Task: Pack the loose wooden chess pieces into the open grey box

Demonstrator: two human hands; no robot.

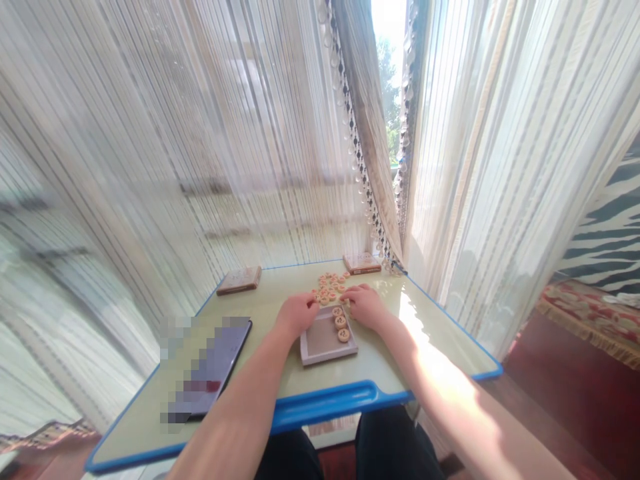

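Observation:
A shallow box tray (320, 339) lies on the table before me, with several round wooden Chinese chess pieces (341, 323) in a column along its right side; dark markings show on them. At the tray's far left corner is my left hand (299, 313), its fingers curled together beside the loose pieces; whatever they pinch is hidden. My right hand (367, 305) is beyond the far right corner, fingertips bent down on a chess piece that is partly covered. More loose chess pieces (330, 283), some marked in red, are scattered flat just past both hands.
A dark-edged tablet-like slab (220, 367), partly pixelated, lies to the left. Flat boxes rest at the far left (240, 280) and far right (362, 263) of the table. The table has a raised blue rim (325, 400); string curtains (270, 200) hang behind.

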